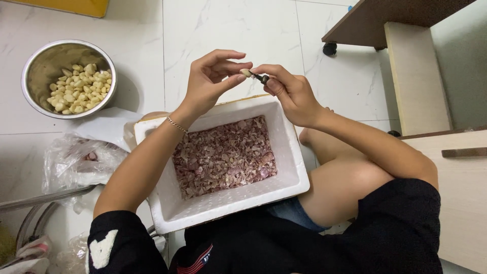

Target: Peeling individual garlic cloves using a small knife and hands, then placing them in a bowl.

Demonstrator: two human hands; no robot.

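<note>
Landmark: white foam box (291, 167), its floor covered with purplish papery garlic skins (223, 157); all places below are given relative to it.
Left hand (210, 81): raised above the box's far rim, thumb and forefinger pinched on a pale garlic clove (246, 72); remaining fingers fanned loose. A thin chain bracelet (176, 124) sits at the wrist.
Right hand (289, 91): also above the far rim, closed around a small dark-handled tool (262, 78), apparently a knife, whose tip meets the clove.
Garlic clove: held in the air between both hands, directly over the box.
Technique (judgement): the work is best kept above the box so loosened skin falls inside; the tip should lift only the skin, angled away from the gripping fingertips.
Steel bowl (68, 78): well beyond the box's far-left corner, on the tiled floor, holding peeled cloves.
Plastic bag (76, 162): just left of the box; contents unclear.
Obscured: the blade is mostly hidden by the right fingers; whether skin remains on the clove cannot be told; the box's near wall is cut off by the dark clothing.
</note>
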